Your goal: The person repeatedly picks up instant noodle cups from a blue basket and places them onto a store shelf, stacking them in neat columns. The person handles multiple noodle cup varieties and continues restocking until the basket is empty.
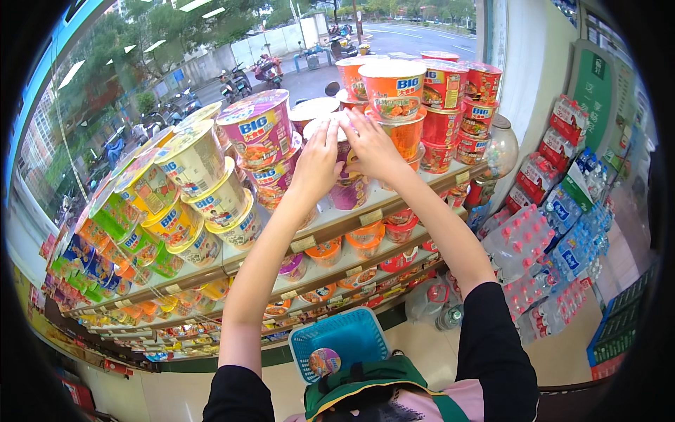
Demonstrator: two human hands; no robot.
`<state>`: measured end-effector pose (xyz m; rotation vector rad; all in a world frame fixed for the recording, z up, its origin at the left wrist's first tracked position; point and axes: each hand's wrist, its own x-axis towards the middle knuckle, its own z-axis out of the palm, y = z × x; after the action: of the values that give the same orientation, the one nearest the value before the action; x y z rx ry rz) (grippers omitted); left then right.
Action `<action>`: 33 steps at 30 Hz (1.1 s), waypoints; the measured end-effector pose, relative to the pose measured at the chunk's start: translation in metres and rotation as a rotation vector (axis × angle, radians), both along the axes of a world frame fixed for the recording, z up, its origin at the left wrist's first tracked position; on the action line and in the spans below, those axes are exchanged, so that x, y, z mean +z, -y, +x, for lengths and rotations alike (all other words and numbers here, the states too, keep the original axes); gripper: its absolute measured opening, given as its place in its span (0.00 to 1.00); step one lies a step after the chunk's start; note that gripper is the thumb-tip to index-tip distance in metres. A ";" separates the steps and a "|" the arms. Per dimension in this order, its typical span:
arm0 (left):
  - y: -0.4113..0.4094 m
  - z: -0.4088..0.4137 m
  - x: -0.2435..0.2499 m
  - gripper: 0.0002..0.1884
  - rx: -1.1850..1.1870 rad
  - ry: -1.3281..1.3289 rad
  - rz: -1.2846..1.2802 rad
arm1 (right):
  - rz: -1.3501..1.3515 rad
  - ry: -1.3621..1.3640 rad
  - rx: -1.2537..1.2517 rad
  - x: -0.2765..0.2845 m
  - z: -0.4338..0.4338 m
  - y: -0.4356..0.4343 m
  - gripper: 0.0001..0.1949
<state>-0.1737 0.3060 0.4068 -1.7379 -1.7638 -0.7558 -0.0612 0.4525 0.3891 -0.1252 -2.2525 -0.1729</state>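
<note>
Both arms stretch up to the top shelf. My left hand [315,166] and my right hand [375,150] rest side by side over the lid and side of a purple instant noodle cup [346,154], which is partly hidden behind them. Beneath it is another purple cup [350,193]. Stacked purple cups [258,132] stand to the left, and stacked orange cups [394,95] to the right. Whether the fingers grip the cup or only touch it is hard to tell. Down by my body, a blue plastic basket [378,319] on the floor holds one purple-lidded cup [325,362].
Cream cups [196,158] and yellow cups [153,195] fill the shelf leftward, red cups [442,121] rightward. A glass jar [501,150] stands at the shelf's right end. Wrapped bottle packs [519,235] pile at the right. Lower shelves hold more cups. A window is behind the stacks.
</note>
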 end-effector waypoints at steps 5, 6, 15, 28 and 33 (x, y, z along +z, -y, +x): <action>-0.009 0.002 -0.013 0.41 0.036 -0.050 -0.049 | -0.037 0.058 0.015 -0.001 0.002 -0.009 0.35; -0.007 0.007 -0.014 0.42 0.008 -0.095 -0.045 | 0.003 0.012 0.004 -0.004 0.009 -0.009 0.33; 0.075 0.044 0.001 0.42 -0.137 -0.088 -0.047 | 0.191 -0.156 0.008 -0.011 0.078 0.049 0.29; 0.212 0.082 -0.106 0.34 -0.314 0.012 -0.209 | 0.138 0.175 0.196 -0.089 0.161 0.172 0.21; 0.263 0.071 -0.146 0.38 -0.231 0.050 -0.388 | 0.088 0.310 0.332 -0.151 0.152 0.200 0.30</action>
<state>-0.1026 0.0431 0.2603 -2.2255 -1.8560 -0.5791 0.0904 0.2526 0.2383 0.3437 -2.5289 -0.1181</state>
